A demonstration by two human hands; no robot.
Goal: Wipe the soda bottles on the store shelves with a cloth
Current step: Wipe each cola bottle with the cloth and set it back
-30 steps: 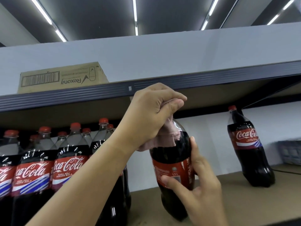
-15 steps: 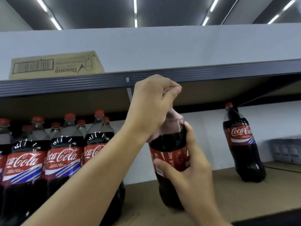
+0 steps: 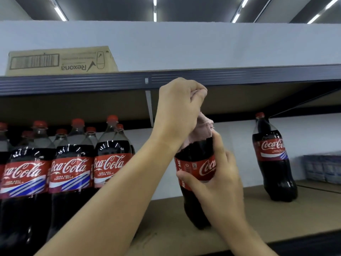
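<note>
Two hands work on one cola bottle standing at the middle of the brown shelf board. The left hand is curled into a fist over the bottle's top, clutching a pale pink cloth that drapes down over the cap and neck, so the cap itself is hidden. Lower down, the right hand wraps the bottle's body at its red label, thumb across the front and fingers round the far side. The bottle is clear plastic, waisted below the label, and filled with dark soda up to the shoulder; whether its base rests fully on the board or tilts a little is hard to tell.

To the left, a packed row of bottles with red caps holds the same dark drink, their necks clear above the liquid. Well apart on the right stands a single bottle, with shrink-wrapped packs beside it at the edge. On the dark metal upper shelf sits a cardboard box, its print upside down.
</note>
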